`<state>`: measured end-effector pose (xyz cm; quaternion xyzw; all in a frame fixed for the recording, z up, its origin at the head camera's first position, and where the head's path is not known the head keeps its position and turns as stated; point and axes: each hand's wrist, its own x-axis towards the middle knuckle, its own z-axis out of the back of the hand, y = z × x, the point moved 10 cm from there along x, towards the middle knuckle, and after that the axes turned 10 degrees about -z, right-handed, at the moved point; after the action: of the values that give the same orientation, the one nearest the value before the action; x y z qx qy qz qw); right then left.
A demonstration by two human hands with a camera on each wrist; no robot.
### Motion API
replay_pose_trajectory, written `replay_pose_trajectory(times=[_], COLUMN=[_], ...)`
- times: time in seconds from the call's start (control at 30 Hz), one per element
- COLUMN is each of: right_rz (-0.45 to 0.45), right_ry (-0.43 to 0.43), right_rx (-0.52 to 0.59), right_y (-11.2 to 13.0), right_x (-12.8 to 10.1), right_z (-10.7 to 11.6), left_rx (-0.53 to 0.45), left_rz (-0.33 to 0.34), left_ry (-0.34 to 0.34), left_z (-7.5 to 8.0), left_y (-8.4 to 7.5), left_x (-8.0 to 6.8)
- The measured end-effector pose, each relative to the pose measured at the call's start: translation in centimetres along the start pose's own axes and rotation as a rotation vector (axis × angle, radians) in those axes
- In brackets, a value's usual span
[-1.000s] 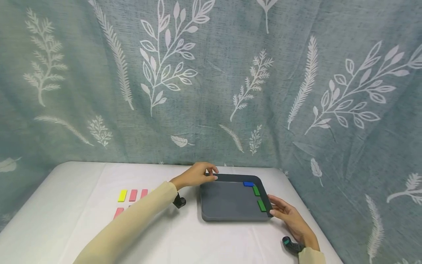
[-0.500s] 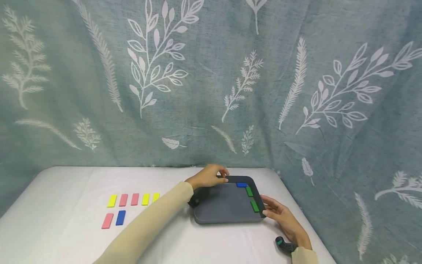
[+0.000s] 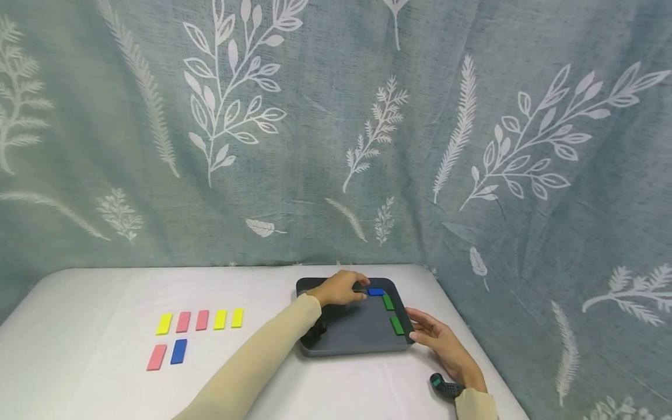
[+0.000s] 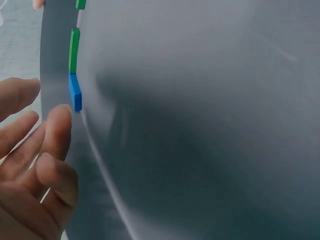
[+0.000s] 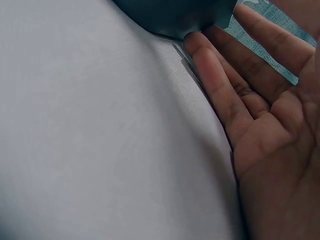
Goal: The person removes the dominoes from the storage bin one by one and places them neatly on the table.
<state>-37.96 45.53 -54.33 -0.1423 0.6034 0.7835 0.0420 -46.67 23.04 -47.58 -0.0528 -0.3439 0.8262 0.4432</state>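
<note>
A dark grey tray sits on the white table. A blue block and two green blocks lie along its back right corner and right side. My left hand hovers over the back of the tray, thumb and fingers apart, holding nothing. In the left wrist view its fingertips are close to the blue block. My right hand is at the tray's right side, fingers extended. The right wrist view shows fingertips touching the tray's outer wall.
Left of the tray, a row of yellow and pink blocks lies on the table. In front of that row are a pink block and a blue block. A leaf-patterned curtain hangs behind.
My left hand has moved right, from the tray's back left corner toward the blue block. The blocks at left have come out from behind my arm. The right hand stays at the tray's side.
</note>
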Motion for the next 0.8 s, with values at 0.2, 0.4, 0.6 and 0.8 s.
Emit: replay_pose_trajectory(times=[0.2,0.4,0.6,0.8], right_rz=[0.006,0.028,0.044,0.039], right_ry=[0.002,0.016,0.038,0.042], right_rx=[-0.011,-0.008,0.008,0.005], right_y=[0.4,0.6,0.4,0.2], right_x=[0.0,0.1,0.0,-0.2], right_z=[-0.2,-0.2,-0.6,-0.3], left_rx=[-0.061,-0.023,0.066,0.113], left_rz=[0.038,0.027,0.025,0.082], left_ry=[0.013,0.065,0.066,0.061], left_z=[-0.7,-2.0,-2.8,-3.2], left_y=[0.3,0.3,0.2,0.3], left_x=[0.2,0.9,1.2,1.6])
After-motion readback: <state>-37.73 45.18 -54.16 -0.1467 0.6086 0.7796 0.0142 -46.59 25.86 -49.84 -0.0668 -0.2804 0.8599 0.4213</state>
